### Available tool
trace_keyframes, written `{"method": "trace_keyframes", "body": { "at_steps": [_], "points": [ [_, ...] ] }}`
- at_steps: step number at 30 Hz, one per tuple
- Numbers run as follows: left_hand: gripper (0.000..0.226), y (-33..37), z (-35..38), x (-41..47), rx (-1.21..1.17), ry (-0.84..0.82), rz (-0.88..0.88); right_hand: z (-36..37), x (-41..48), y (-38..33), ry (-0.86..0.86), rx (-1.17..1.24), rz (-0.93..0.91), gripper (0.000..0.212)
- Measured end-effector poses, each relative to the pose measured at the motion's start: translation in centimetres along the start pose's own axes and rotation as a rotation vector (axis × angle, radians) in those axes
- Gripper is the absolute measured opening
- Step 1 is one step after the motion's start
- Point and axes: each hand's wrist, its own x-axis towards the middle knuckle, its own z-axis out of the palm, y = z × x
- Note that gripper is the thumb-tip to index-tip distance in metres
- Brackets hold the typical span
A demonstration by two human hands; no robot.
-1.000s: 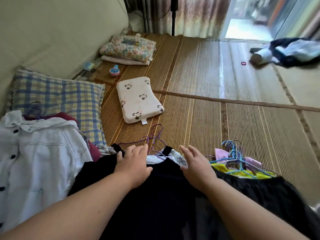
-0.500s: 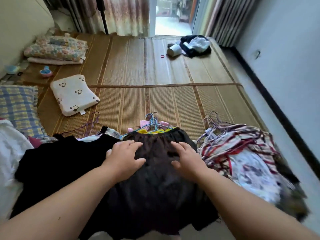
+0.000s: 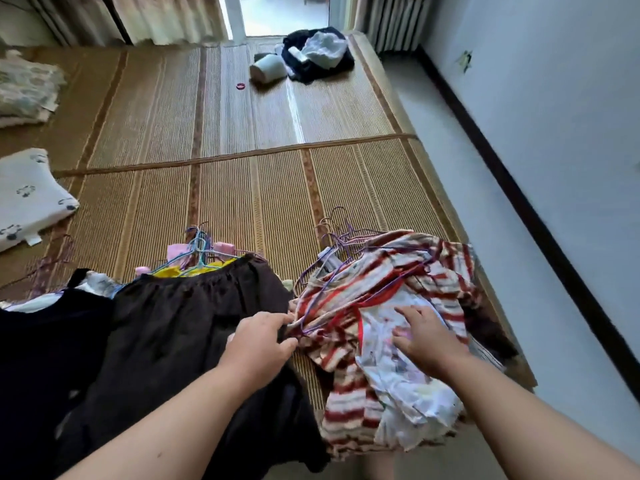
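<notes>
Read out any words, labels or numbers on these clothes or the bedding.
None can be read.
Print on the white printed garment under the right hand: too blurred to read.
On the striped garment pinched by the left hand: no lettering shows.
The tag on the pillow: too small to read.

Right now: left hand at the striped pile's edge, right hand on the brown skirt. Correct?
No. Head view: the right hand rests on the white cloth atop the striped pile, not the brown skirt. The left hand is at that pile's edge.
</notes>
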Motion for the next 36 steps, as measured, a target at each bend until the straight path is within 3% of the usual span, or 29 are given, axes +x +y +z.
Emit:
{"method": "trace_keyframes", "body": {
  "at_steps": [5,12,19,23,28,33,36],
  "points": [
    [0.034,4.8,5.5,7.0,-0.018,-0.014,-0.081,-4.0,8.3,7.7,-0.026,-0.124,-0.052,0.067],
    [0.055,5.1,11.6,16.1,0.148,-0.114,-0.105,-2.5,19.8,9.5,0.026,-0.183,-0.217,0.064],
    [0.085,3.3,16.2,21.6,0.212,-0.125,-0.23,0.5,28.5,9.4,0.008,-0.251,-0.106,0.07],
    [0.078,3.3,16.6,22.3,0.177,-0.108,-0.283,-0.5,29.9,10.2,0.039,-0.274,-0.071,0.046],
    [0.055,4.4,15.5,21.8,0.094,-0.056,-0.233,-2.9,27.7,11.3,-0.002,-0.002,-0.175,0.016],
    [0.025,5.8,13.0,19.2,-0.112,0.002,-0.133,-6.8,22.0,12.4,0.109,0.207,-0.211,0.012],
    [0.023,7.9,10.8,16.9,-0.205,0.02,-0.097,-9.4,17.2,13.5,0.099,0.311,-0.202,0.014]
  ]
}}
